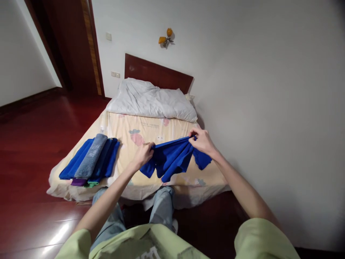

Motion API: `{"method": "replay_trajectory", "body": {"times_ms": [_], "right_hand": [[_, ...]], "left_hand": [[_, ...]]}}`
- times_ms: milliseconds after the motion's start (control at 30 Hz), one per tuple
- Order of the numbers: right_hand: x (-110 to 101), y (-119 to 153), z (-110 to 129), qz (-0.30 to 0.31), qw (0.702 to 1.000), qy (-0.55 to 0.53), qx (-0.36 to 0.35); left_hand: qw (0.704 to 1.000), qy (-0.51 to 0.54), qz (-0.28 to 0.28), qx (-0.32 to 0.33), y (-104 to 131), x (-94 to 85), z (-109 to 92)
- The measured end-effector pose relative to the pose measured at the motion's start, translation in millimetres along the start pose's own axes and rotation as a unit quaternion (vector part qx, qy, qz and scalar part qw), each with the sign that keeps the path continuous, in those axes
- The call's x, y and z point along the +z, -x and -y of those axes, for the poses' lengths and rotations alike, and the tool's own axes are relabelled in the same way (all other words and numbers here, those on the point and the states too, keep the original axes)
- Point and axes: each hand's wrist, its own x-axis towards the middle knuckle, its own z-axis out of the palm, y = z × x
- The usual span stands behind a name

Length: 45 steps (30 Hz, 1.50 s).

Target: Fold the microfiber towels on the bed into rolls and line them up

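A bright blue towel [172, 158] hangs in loose folds between my two hands, above the bed. My left hand [145, 154] is closed on its upper edge at the left. At the right, my right hand [202, 141] pinches the same edge, a little higher up. The edge between them looks pulled nearly straight, and the lower part drapes down toward the sheet. Corners of cloth hang outside each hand. On the bed to my left lies a stack of folded towels [110, 158], blue ones with a grey-blue towel [93, 156] on top.
The bed [126, 129] has a cream sheet with printed strawberries. A white quilt [151, 99] lies bunched by the brown headboard [156, 72]. A wall [269, 108] stands close on the right. Purple cloth [78, 182] and green cloth [92, 184] stick out beneath the stack.
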Motion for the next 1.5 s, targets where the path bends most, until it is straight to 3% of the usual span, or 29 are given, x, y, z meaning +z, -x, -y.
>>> {"method": "replay_trajectory", "body": {"times_ms": [133,233,433,600,800,1000,1267,1500], "right_hand": [[-5,7,-15,-0.014,0.997,0.079,-0.024],[-10,15,-26,-0.017,0.991,0.124,-0.039],[-19,25,-56,-0.035,0.981,0.188,-0.021],[-28,36,-82,-0.068,0.974,0.217,0.014],[-48,57,-106,-0.131,0.955,0.258,0.058],[-66,83,-129,-0.114,0.97,0.204,0.069],[-87,116,-144,-0.099,0.979,0.126,0.126],[-97,143,-154,-0.094,0.973,0.12,0.175]], "left_hand": [[0.995,-0.095,0.0,-0.035,5,-20.1,31],[0.985,-0.165,0.007,-0.055,6,-33.6,44],[0.973,-0.225,-0.021,-0.05,-7,-62.2,48],[0.97,-0.224,-0.091,-0.003,-18,-88.3,47],[0.963,-0.228,-0.142,0.0,-15,-113.0,57],[0.96,-0.218,-0.173,0.016,-10,-133.9,63],[0.967,-0.216,-0.127,0.056,-12,-166.8,63],[0.973,-0.215,-0.083,0.013,-1,-189.3,72]]}}
